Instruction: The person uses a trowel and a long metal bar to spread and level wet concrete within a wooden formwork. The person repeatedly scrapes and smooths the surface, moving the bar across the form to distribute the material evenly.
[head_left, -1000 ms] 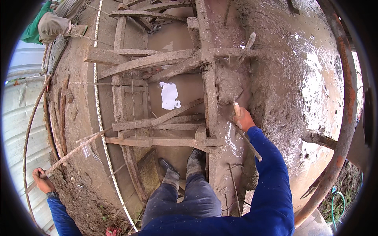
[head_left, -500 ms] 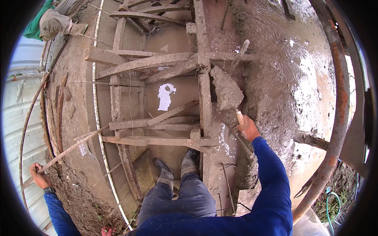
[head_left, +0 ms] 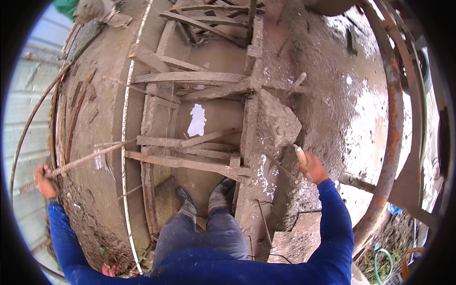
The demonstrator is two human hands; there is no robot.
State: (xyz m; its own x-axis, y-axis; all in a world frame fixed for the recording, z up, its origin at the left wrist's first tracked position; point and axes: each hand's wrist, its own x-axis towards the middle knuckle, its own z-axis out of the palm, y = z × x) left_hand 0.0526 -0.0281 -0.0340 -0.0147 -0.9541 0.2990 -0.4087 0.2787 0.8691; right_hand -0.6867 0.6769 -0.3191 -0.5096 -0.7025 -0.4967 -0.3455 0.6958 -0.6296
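Note:
My right hand [head_left: 312, 168] is closed round the pale handle of a trowel [head_left: 280, 119]. Its pointed blade is coated in grey wet mortar and lies over the wet strip just right of the timber frame [head_left: 245, 137]; whether it touches the surface I cannot tell. Far to the left, my left hand [head_left: 46, 181] grips a ribbed steel bar [head_left: 92, 157], which slants inward to the frame's left side. My booted feet stand between the frame's side boards, in a trench with muddy water [head_left: 213, 114].
Mud-covered cross braces [head_left: 190, 77] span the trench ahead. A white line [head_left: 124, 142] runs along its left edge. A rusty curved pipe [head_left: 393, 123] bounds the right, corrugated sheeting [head_left: 28, 128] the left. Thin rods [head_left: 264, 222] stick up near my right leg. Another person [head_left: 92, 10] is at the far left.
The view has shifted a little. My right hand and the trowel have come slightly nearer and to the right. Both hands keep their holds.

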